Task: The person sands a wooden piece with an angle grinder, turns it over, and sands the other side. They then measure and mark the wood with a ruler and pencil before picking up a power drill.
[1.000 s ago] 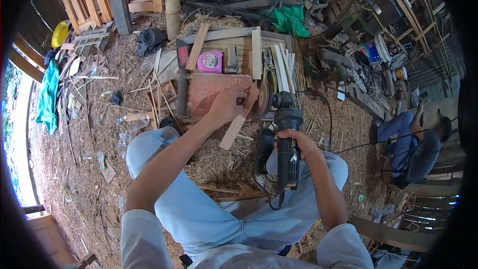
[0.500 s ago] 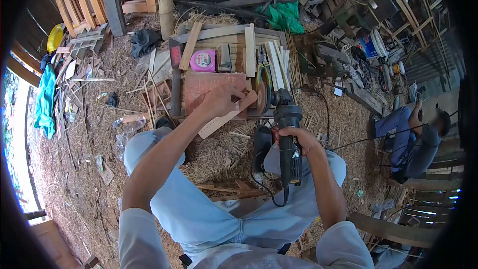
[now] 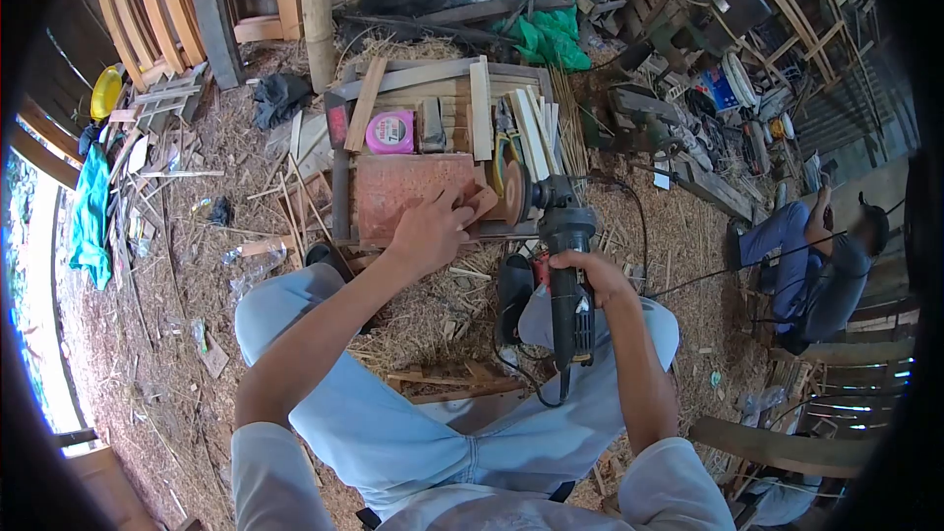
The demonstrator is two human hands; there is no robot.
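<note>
My left hand holds a small wooden piece over the reddish block, with much of the piece hidden under the fingers. Its right end is close beside the disc of the angle grinder. My right hand is wrapped round the grinder's body, which stands over my right thigh. Behind the block, a pink tape measure and a dark metal block lie on the wooden board. Pliers with yellow handles rest behind the disc.
Wood strips lie on the board. A green plastic sheet and scrap wood are at the back. The grinder's cable runs right. Another person sits at the far right. Shavings cover the ground.
My left hand has turned and moved slightly, so the wooden piece's long lower part no longer shows past the block's front edge. The view has shifted a little; my right hand keeps its grip.
</note>
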